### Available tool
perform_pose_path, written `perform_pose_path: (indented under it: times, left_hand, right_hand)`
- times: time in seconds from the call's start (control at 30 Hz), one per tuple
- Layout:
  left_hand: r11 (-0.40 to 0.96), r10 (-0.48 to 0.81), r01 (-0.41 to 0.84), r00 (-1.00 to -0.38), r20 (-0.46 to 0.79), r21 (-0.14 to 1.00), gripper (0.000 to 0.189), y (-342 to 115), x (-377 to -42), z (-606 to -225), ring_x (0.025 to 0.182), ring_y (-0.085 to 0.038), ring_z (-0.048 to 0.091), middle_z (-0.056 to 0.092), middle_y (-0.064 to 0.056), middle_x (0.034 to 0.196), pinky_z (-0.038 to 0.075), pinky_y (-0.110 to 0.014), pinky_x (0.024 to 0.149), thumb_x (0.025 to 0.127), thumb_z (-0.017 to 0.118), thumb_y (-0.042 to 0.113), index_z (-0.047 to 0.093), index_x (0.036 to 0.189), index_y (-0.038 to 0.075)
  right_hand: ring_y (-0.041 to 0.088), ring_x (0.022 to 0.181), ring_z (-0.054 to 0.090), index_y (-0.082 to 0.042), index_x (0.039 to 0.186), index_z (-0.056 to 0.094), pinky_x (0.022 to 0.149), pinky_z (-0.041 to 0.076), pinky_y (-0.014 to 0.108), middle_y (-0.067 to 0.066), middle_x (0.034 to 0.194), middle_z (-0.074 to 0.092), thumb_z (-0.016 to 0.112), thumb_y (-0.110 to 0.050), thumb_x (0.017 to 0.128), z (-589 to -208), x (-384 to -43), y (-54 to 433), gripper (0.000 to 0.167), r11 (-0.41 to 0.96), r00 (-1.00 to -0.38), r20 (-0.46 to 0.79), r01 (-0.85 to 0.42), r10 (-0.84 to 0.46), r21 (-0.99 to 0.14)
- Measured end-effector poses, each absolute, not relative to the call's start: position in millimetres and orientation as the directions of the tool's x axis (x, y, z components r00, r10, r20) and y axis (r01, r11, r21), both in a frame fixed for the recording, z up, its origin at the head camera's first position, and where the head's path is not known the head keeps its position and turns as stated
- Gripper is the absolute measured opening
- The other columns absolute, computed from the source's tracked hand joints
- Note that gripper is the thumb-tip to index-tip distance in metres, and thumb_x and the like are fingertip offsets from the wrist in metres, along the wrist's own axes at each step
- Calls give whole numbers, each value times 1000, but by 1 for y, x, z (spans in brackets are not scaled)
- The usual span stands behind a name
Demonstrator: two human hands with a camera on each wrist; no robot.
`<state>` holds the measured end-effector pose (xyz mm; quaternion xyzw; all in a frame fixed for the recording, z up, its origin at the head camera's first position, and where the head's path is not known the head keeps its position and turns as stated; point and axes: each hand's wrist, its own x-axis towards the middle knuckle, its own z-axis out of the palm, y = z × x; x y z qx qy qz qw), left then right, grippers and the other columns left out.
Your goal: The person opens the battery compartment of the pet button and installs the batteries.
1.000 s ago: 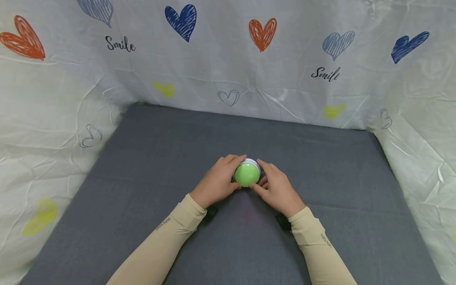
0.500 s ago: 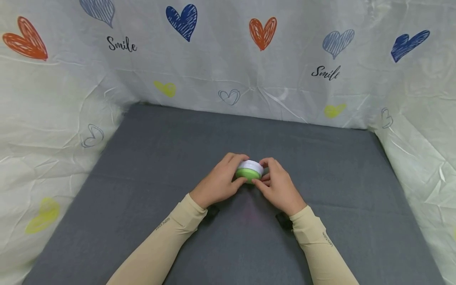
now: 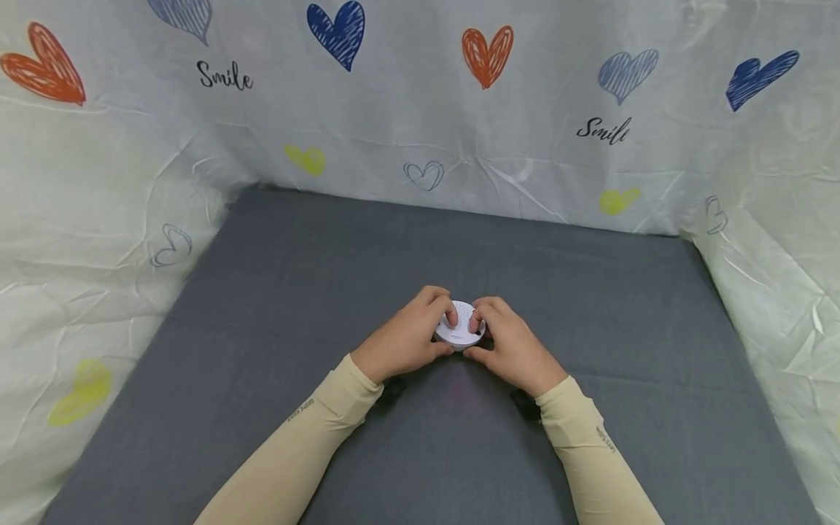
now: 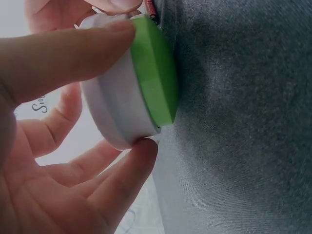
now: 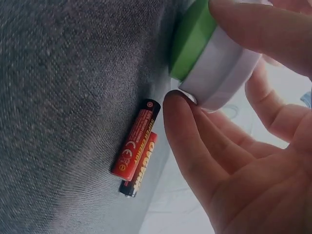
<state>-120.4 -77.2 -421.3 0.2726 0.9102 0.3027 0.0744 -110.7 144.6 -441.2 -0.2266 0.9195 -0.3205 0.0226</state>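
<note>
A round push-button buzzer (image 3: 461,334) has its white underside, dotted with small holes, facing up in the head view. Its green dome (image 4: 155,73) points down, right at the grey cloth in the left wrist view. My left hand (image 3: 413,332) grips it from the left, thumb along the near side and index finger bent over the white face. From the right, my right hand (image 3: 515,348) holds it likewise, thumb near and fingers curled round the white rim. Two red-and-black batteries, one in front (image 5: 136,139) and another behind (image 5: 141,168), lie beside the right fingers.
Dark grey cloth (image 3: 315,262) covers the table. A white curtain (image 3: 407,124) printed with hearts and "Smile" stands along the back and both sides. Dark wrist cameras show under both cuffs, one by the right sleeve (image 3: 567,423).
The buzzer has been turned over in both hands: its green dome faced up toward the head camera, then tipped away, and now the white underside shows. Both index fingers have bent onto that face.
</note>
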Motion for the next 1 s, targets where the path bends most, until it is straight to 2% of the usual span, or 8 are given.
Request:
perform_pose_path:
  times: [0.1, 0.2, 0.3, 0.4, 0.5, 0.67, 1.0]
  left_hand:
    - [677, 533, 418, -846, -12, 606, 52, -77, -121, -422, 130, -28, 60, 49, -16, 156, 55, -41, 105, 91, 90, 17, 61, 134, 9]
    - [683, 525, 388, -850, -48, 619, 78, -77, -123, -423, 139, -28, 56, 48, -13, 161, 51, -45, 113, 90, 92, 26, 52, 155, 10]
    - [692, 526, 378, -847, -71, 615, 92, -78, -124, -423, 145, -28, 54, 48, -12, 164, 48, -47, 118, 90, 92, 33, 43, 164, 10]
    - [699, 529, 386, -845, -72, 603, 94, -77, -124, -424, 144, -29, 55, 51, -13, 163, 48, -47, 118, 90, 92, 33, 42, 165, 7]
    - [709, 527, 395, -847, -67, 585, 93, -76, -125, -424, 139, -28, 59, 53, -13, 160, 51, -45, 115, 89, 92, 34, 45, 163, 5]
    - [720, 521, 404, -852, -55, 564, 94, -74, -124, -425, 133, -27, 62, 57, -13, 155, 53, -44, 111, 86, 95, 35, 48, 162, 6]
    - [723, 536, 443, -844, -25, 530, 91, -74, -120, -426, 133, -31, 61, 57, -15, 151, 54, -47, 111, 86, 94, 32, 49, 161, 6]
  right_hand:
    - [24, 104, 63, -14, 104, 60, 86, 54, 38, 13, 144, 59, 90, -10, 89, -438, -110, 145, 34, 705, -894, 84, -402, -441, -584]
    - [25, 105, 64, -14, 104, 60, 87, 55, 38, 14, 148, 58, 91, -10, 88, -436, -109, 145, 35, 709, -889, 70, -406, -453, -576]
    - [25, 109, 64, -15, 106, 60, 88, 55, 38, 12, 150, 56, 92, -14, 88, -434, -108, 147, 36, 705, -880, 47, -410, -473, -579]
    - [25, 117, 65, -16, 108, 63, 90, 55, 39, 11, 153, 54, 88, -20, 91, -429, -106, 149, 31, 702, -867, 41, -429, -496, -568]
    - [28, 128, 66, -16, 110, 68, 93, 58, 42, 12, 156, 56, 84, -25, 94, -423, -104, 149, 24, 705, -858, 87, -469, -505, -533]
    - [28, 138, 64, -14, 110, 76, 103, 59, 45, 10, 153, 63, 87, -26, 94, -422, -103, 144, 23, 719, -833, 191, -546, -519, -431]
    - [24, 125, 72, -12, 107, 81, 100, 61, 42, 7, 129, 77, 88, -21, 93, -427, -103, 138, 17, 693, -755, 283, -655, -591, -301]
